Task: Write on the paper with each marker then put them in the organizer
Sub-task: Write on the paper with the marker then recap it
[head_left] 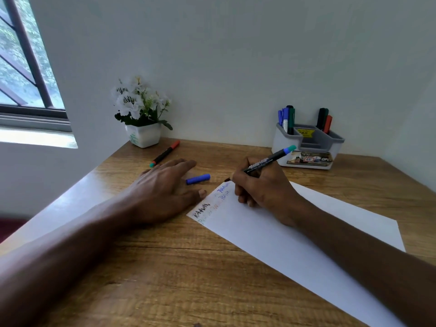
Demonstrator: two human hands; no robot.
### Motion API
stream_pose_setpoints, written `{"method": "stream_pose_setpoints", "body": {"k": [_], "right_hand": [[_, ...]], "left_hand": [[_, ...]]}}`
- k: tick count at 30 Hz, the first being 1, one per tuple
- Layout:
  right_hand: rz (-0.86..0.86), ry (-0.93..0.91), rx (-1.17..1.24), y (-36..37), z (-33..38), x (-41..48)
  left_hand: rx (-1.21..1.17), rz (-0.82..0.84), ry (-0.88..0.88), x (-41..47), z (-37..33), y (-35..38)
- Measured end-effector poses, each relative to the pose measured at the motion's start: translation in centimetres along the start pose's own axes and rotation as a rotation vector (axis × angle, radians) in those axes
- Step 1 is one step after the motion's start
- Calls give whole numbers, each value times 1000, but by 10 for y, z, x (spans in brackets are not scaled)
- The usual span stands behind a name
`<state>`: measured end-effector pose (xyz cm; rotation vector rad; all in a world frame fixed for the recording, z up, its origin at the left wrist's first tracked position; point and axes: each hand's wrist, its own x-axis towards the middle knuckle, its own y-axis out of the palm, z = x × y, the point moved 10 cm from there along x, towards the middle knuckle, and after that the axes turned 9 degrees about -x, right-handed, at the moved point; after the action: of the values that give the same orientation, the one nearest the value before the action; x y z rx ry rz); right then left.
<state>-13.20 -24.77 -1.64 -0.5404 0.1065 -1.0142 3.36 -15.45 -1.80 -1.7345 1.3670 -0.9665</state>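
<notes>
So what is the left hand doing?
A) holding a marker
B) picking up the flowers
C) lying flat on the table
C: the left hand lies flat on the table with straight fingers and holds nothing, while the right hand grips the marker.

Writing [212, 205] on the paper [295, 244] is too blurred to read; its near corner is cut off.

paper [295, 234] white | cap [198, 179] blue | organizer [306, 147] grey-white | table [165, 267] woodgrain
</notes>
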Motion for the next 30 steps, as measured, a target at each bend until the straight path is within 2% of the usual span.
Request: {"method": "stream_pose_setpoints", "body": {"k": [4, 10, 14, 17, 23, 30], "right_hand": [[103, -6, 86, 7, 3, 0], [201, -6, 222, 11, 6, -2], [219, -36, 216, 10, 6, -1], [238, -72, 224, 8, 7, -1], [232, -81, 330, 3, 7, -2], [234, -94, 289, 4, 11, -4]], "left_hand": [[-31, -128, 140, -3, -18, -16], [-98, -227, 47, -2, -6, -20], [-258, -308, 43, -1, 5, -27], [-378, -291, 60, -3, 5, -29], [-382, -241, 93, -4, 4, -25], [-409, -230, 125, -6, -2, -24]]}}
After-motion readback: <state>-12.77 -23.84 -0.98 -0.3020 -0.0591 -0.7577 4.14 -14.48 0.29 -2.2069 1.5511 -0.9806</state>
